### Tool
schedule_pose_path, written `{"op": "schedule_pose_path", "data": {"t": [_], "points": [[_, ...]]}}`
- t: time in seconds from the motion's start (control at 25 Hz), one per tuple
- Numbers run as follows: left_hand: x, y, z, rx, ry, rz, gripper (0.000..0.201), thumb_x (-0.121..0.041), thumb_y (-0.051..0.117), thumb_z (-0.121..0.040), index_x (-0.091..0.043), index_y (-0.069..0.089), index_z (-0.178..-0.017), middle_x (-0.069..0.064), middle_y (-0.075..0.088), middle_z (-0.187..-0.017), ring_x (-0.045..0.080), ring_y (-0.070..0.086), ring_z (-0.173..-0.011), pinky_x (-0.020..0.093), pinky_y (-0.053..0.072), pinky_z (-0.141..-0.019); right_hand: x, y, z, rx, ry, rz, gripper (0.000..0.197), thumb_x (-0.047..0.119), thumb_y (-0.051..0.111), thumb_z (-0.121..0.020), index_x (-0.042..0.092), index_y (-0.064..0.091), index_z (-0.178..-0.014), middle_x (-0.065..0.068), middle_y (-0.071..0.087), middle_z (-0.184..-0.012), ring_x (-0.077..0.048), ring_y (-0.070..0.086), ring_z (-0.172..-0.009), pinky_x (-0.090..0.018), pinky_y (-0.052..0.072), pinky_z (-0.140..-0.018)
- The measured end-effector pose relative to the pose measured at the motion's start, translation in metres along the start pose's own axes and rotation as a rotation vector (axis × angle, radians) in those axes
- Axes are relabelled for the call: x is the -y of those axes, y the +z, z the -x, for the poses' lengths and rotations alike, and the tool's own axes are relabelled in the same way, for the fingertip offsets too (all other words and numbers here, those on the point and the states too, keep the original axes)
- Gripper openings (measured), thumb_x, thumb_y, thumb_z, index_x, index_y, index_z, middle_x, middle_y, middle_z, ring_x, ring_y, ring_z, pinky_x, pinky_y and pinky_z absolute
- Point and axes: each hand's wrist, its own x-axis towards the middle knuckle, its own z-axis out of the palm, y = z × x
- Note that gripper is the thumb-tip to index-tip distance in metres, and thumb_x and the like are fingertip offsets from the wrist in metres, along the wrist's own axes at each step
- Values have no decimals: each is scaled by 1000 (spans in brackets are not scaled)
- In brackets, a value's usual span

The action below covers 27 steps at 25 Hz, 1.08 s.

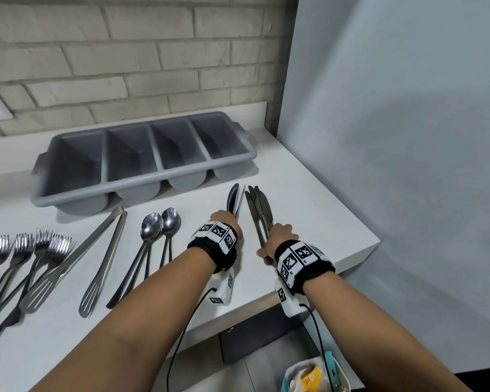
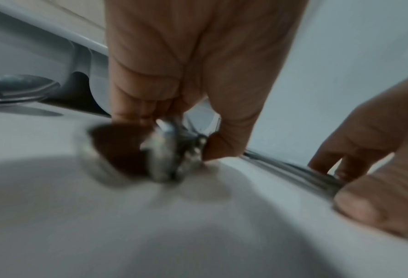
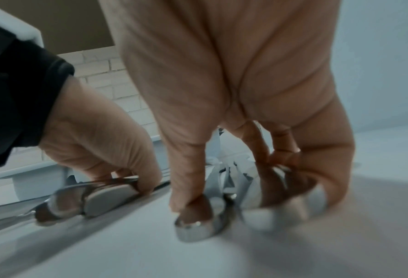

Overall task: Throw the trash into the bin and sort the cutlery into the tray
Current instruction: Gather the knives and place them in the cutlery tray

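Note:
The grey four-compartment tray point(image 1: 130, 176) stands at the back of the white counter, all compartments bare. My left hand point(image 1: 225, 219) grips the handles of a small cutlery bundle point(image 1: 234, 200), a knife blade beside a rounded piece, their tips pointing at the tray. Just to its right, my right hand point(image 1: 279, 232) grips a bundle of several knives point(image 1: 258, 206) by the handles. Both bundles rest low on the counter. In the left wrist view my left hand point(image 2: 174, 135) pinches blurred metal handles point(image 2: 167, 159). In the right wrist view my right hand point(image 3: 221, 197) curls round the knife handles point(image 3: 198, 225).
Several forks point(image 1: 34, 250), two long slotted utensils point(image 1: 102, 250) and spoons point(image 1: 156, 230) lie on the counter to the left. The counter's right edge point(image 1: 359, 250) is close to my right hand. A bin point(image 1: 314, 374) holding trash stands on the floor below right. A grey wall rises at right.

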Motion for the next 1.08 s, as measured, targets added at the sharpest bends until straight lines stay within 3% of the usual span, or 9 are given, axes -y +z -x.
{"op": "schedule_pose_path", "data": {"t": [0.16,0.28,0.36,0.44,0.6,0.76,0.84,0.92,1.08], "points": [[11,11,-14,-15,32,-146,43,-14,58,-72,-2,60,-114,14,66,-112,32,67,-101,41,57,-85,6,-2,-1,38,-10,31,63,32,71,-73,5,48,-124,-10,55,-126,-23,51,-121,-38,49,-99],[12,9,-19,74,52,-217,46,-17,63,-69,-2,63,-112,16,65,-110,33,67,-99,43,57,-85,11,-1,-5,87,-14,30,56,32,74,-68,5,61,-116,-9,66,-119,-21,61,-113,-36,53,-94],[11,7,-16,69,90,-266,45,-17,62,-73,-2,62,-115,17,64,-114,33,65,-104,44,56,-88,11,-5,-5,102,-23,58,51,33,73,-72,6,64,-114,-7,68,-117,-22,63,-111,-34,53,-95],[10,8,-13,85,81,-279,44,-16,57,-79,-1,59,-120,17,62,-120,35,62,-111,45,53,-92,10,-9,-9,117,-41,96,48,34,69,-79,7,63,-118,-5,67,-119,-21,63,-112,-29,51,-96],[9,7,-12,113,59,-268,37,-12,55,-80,-1,61,-115,14,64,-116,35,63,-109,45,54,-91,14,-11,-10,124,-72,150,44,31,61,-86,7,59,-123,-5,63,-127,-19,61,-102,-27,48,-89],[8,27,-38,132,15,-183,40,-13,50,-84,-2,59,-121,19,61,-123,39,61,-112,46,53,-92,14,-5,-9,2,-64,48,37,15,50,-91,3,55,-126,-14,56,-133,-29,54,-123,-33,45,-98],[7,8,-14,71,-6,16,39,-9,44,-90,2,54,-126,21,58,-128,37,57,-118,43,49,-98,15,-5,-7,-29,-67,-6,39,14,48,-91,2,53,-128,-16,54,-135,-30,52,-126,-35,44,-100],[5,-1,3,65,15,40,36,-6,41,-93,6,50,-127,21,56,-131,35,54,-123,40,46,-102,17,-1,-9,-44,-11,-9,39,11,48,-92,0,50,-129,-15,52,-136,-29,50,-128,-33,44,-102],[15,2,-2,30,51,12,35,-6,43,-90,5,49,-122,19,57,-129,35,57,-120,46,47,-100,22,5,-7,-122,61,-96,39,7,44,-94,-1,41,-132,-15,47,-139,-28,44,-131,-35,40,-107]]}}
